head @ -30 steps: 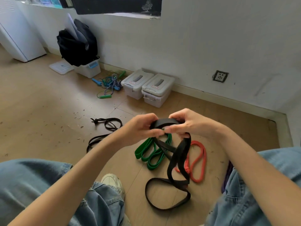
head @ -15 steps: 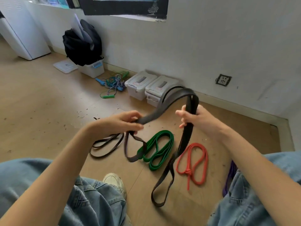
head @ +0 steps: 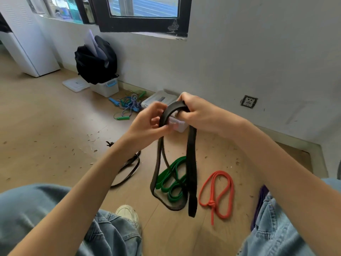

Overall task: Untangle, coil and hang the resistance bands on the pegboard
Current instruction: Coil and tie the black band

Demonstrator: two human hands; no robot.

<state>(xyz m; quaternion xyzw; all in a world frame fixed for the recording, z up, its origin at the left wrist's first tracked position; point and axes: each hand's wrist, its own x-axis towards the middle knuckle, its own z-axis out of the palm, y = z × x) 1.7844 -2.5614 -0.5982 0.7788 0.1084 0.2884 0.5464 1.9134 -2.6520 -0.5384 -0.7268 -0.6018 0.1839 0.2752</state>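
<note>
Two hands work one black band [head: 191,163]: the left hand [head: 147,124] pinches its left run between thumb and curled fingers, and the right hand [head: 198,112] curls its fingers round the top of the arch. From the hands the band hangs in two loops toward the floor. Four more bands lie on the wooden floor [head: 46,126]: one green band [head: 170,179] folded behind the hanging loops, one red band [head: 218,193] knotted to the right, one dark thin band [head: 129,168] to the left, one purple band [head: 261,202] half hidden by a denim knee. Scraps litter the boards. By the white wall stand storage boxes [head: 160,98], a tangle of jump ropes [head: 131,106], a black backpack [head: 96,61] on a bin
</note>
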